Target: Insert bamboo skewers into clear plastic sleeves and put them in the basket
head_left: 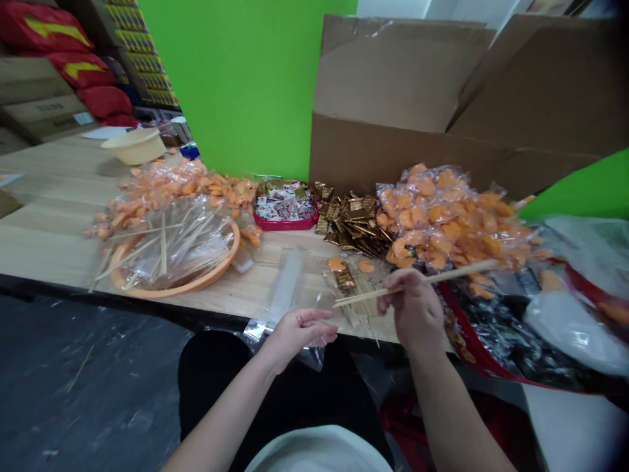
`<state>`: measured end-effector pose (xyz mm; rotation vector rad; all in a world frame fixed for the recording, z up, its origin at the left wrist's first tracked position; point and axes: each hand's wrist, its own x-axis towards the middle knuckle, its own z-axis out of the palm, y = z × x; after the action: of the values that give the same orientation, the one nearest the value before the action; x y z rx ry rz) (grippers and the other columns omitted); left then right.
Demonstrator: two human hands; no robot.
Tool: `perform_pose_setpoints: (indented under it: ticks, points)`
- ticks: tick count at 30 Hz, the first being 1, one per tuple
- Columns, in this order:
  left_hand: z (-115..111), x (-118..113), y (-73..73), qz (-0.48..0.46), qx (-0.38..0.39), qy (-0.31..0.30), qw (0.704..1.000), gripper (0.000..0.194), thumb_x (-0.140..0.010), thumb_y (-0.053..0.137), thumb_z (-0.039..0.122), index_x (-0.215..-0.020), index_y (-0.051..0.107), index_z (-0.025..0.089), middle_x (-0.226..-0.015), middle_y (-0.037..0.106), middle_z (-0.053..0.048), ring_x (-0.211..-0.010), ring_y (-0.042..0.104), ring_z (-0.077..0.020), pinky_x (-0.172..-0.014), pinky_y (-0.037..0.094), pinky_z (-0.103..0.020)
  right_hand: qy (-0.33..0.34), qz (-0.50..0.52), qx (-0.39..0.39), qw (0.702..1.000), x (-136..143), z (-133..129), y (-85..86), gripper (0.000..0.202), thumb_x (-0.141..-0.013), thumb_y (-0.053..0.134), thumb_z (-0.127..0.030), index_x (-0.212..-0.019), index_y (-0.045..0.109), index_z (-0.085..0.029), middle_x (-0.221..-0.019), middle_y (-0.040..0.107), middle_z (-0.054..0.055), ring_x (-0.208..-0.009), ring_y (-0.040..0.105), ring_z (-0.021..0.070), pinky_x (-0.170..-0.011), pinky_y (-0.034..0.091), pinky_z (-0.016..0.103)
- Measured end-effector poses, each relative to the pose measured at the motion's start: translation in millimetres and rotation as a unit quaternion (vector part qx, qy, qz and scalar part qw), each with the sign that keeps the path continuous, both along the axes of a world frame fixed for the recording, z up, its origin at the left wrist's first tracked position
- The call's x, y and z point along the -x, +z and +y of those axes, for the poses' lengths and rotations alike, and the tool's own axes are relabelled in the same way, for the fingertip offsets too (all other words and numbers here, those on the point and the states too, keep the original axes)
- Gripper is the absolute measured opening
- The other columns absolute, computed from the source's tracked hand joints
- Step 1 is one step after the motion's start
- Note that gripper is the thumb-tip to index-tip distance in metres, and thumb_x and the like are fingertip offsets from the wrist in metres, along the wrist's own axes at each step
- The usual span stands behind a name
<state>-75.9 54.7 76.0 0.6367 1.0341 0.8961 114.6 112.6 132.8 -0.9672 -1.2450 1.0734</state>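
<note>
My right hand (413, 308) is closed around a few thin wooden sticks (462, 270), which lie slantwise above the table's front edge. My left hand (302, 335) is to the left of the stick tips, with thumb and fingers brought together at a clear plastic bag (314, 357); the film is hard to see. Flat clear bags (287, 278) lie on the table just beyond this hand. Between my hands, more thin sticks (366, 295) rest in a loose pile, with orange pieces and a gold-brown packet (345, 278) on top.
An orange basin (236, 252) at left carries bagged sticks. Orange pieces in clear wrappers are heaped behind it (181, 180) and at right (442, 210). A pink tray (285, 224) of small sachets and gold-brown packets (356, 219) stand at the back, before a cardboard sheet (393, 85).
</note>
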Motion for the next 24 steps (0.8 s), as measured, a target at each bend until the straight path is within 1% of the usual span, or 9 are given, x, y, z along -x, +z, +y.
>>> perform_pose_setpoints:
  ticks: [3,8,12,14,16,18,19,21,24]
  points:
    - [-4.4,-1.4,8.9,-0.014,-0.002,-0.022,1.000,0.039,-0.066,0.074,0.028,-0.100,0.064,0.015,-0.090,0.071,-0.010,-0.081,0.068,-0.0188,-0.078,0.051,-0.030,0.088,-0.080,0.009,0.993,16.7,3.3,0.9,0.038,-0.088,0.037,-0.051,-0.069,0.049,-0.020,-0.047,0.041,-0.005,-0.038,0.041,0.0082,-0.038,0.033,0.020]
    - [-8.0,5.2,15.7,-0.029,-0.002,-0.071,0.997,0.035,-0.067,0.073,0.027,-0.098,0.065,0.013,-0.091,0.071,-0.011,-0.081,0.068,-0.0192,-0.078,0.051,-0.030,0.179,-0.119,0.053,0.975,31.6,-8.9,-16.0,0.041,-0.090,0.030,-0.050,-0.068,0.047,-0.020,-0.044,0.038,-0.006,-0.037,0.036,0.0076,-0.037,0.028,0.019]
    - [-8.8,6.7,18.8,-0.029,-0.009,-0.095,0.995,0.036,-0.067,0.073,0.029,-0.099,0.066,0.014,-0.091,0.071,-0.011,-0.082,0.068,-0.0188,-0.079,0.050,-0.029,0.244,-0.179,0.055,0.952,29.4,-9.8,-25.9,0.033,-0.086,0.043,-0.047,-0.077,0.058,-0.019,-0.062,0.054,-0.001,-0.058,0.053,0.0111,-0.053,0.043,0.021]
    - [-8.9,5.5,18.4,-0.012,-0.007,-0.092,0.996,0.035,-0.067,0.073,0.030,-0.098,0.066,0.014,-0.092,0.071,-0.011,-0.079,0.068,-0.0179,-0.077,0.050,-0.028,0.176,-0.142,0.032,0.974,23.3,0.5,-27.2,0.033,-0.082,0.051,-0.046,-0.103,0.058,-0.021,-0.091,0.061,0.005,-0.083,0.059,0.0163,-0.070,0.049,0.027]
    - [-8.6,3.3,16.6,0.004,0.000,-0.091,0.996,0.036,-0.067,0.073,0.031,-0.097,0.066,0.014,-0.092,0.071,-0.011,-0.078,0.068,-0.0180,-0.076,0.050,-0.029,0.051,-0.065,0.001,0.997,17.1,11.6,-25.4,0.049,-0.082,0.049,-0.047,-0.125,0.044,-0.024,-0.116,0.056,0.008,-0.102,0.056,0.0205,-0.081,0.048,0.034]
    - [-7.7,0.6,14.5,0.005,0.005,-0.091,0.996,0.036,-0.067,0.073,0.031,-0.098,0.065,0.014,-0.092,0.071,-0.011,-0.078,0.068,-0.0184,-0.077,0.050,-0.030,-0.015,-0.036,-0.032,0.999,14.7,14.8,-21.0,0.049,-0.087,0.040,-0.046,-0.131,0.039,-0.024,-0.126,0.052,0.009,-0.112,0.052,0.0220,-0.090,0.044,0.040]
    - [-7.1,-0.7,13.7,-0.002,0.003,-0.091,0.996,0.037,-0.067,0.073,0.031,-0.099,0.065,0.014,-0.093,0.071,-0.011,-0.079,0.068,-0.0184,-0.077,0.050,-0.030,0.001,-0.058,-0.043,0.997,15.8,11.5,-18.4,0.046,-0.089,0.037,-0.044,-0.130,0.042,-0.024,-0.126,0.054,0.009,-0.115,0.051,0.0220,-0.094,0.041,0.042]
    - [-5.4,-2.3,13.2,-0.014,-0.014,-0.087,0.996,0.033,-0.068,0.072,0.030,-0.096,0.066,0.014,-0.089,0.071,-0.010,-0.077,0.067,-0.0177,-0.075,0.050,-0.029,0.107,-0.144,-0.054,0.982,21.6,-3.5,-14.2,0.041,-0.091,0.034,-0.039,-0.127,0.047,-0.024,-0.125,0.056,0.008,-0.118,0.048,0.0212,-0.101,0.035,0.043]
    - [-4.0,-1.2,14.9,-0.003,-0.075,-0.063,0.995,0.024,-0.069,0.071,0.029,-0.085,0.068,0.012,-0.077,0.071,-0.006,-0.072,0.066,-0.0162,-0.072,0.049,-0.027,0.279,-0.264,-0.066,0.921,30.8,-30.8,-15.5,0.042,-0.090,0.040,-0.035,-0.131,0.044,-0.025,-0.136,0.046,0.007,-0.128,0.037,0.0222,-0.106,0.028,0.043]
